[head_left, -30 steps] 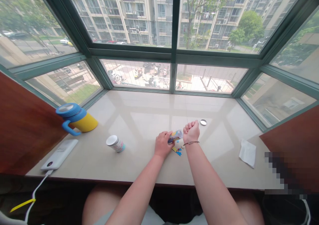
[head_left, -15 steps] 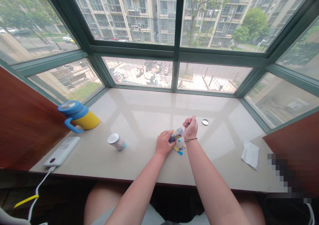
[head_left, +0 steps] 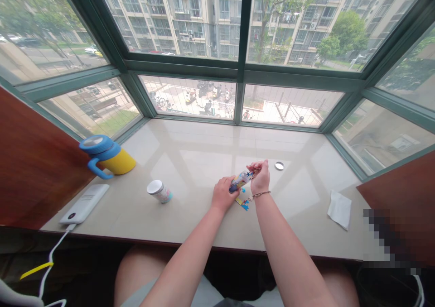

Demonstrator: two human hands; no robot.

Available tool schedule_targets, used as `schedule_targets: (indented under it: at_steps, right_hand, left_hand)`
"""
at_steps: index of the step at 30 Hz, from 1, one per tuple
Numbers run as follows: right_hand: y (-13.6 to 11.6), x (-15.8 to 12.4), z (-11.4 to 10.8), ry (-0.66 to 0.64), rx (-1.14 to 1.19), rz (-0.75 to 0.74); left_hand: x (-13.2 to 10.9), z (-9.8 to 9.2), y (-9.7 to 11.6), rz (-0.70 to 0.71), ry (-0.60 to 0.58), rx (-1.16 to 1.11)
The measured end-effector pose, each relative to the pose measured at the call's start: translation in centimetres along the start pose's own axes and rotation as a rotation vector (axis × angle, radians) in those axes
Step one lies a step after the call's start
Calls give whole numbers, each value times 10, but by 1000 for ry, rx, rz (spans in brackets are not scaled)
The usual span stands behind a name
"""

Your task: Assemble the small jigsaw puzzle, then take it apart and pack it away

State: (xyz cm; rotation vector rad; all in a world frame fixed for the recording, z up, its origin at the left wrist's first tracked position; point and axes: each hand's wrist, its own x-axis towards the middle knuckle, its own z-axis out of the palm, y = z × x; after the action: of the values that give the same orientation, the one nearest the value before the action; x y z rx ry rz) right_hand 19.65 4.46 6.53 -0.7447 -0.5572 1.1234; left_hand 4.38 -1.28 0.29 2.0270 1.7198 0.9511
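Blue and yellow puzzle pieces (head_left: pixel 242 203) lie near the counter's (head_left: pixel 190 162) front edge. The left hand (head_left: pixel 222 194) is closed around a small printed tube (head_left: pixel 240 181), steadying it so the right hand (head_left: pixel 260 178) can pinch its far end. A round metal lid (head_left: pixel 279 165) sits set aside near the back edge.

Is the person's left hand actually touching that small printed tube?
Touching: the head view shows the left hand gripping the small printed tube by its end.
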Motion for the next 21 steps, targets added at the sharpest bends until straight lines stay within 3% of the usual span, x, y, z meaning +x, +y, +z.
schedule_targets:
  at_steps: [6, 14, 18, 21]
  right_hand:
    - [-4, -11, 4, -106, -52, 27]
    - [-8, -17, 11, -221, -128, -18]
    - [-8, -13, 3, -108, -135, -15]
    - [-12, -14, -15, 20, -279, -15]
  left_hand:
    - [0, -3, 2, -33, -40, 0]
    - [0, 3, -4, 8, 15, -31]
    - [0, 2, -7, -44, 55, -93]
    - [1, -1, -9, -139, 136, -157]
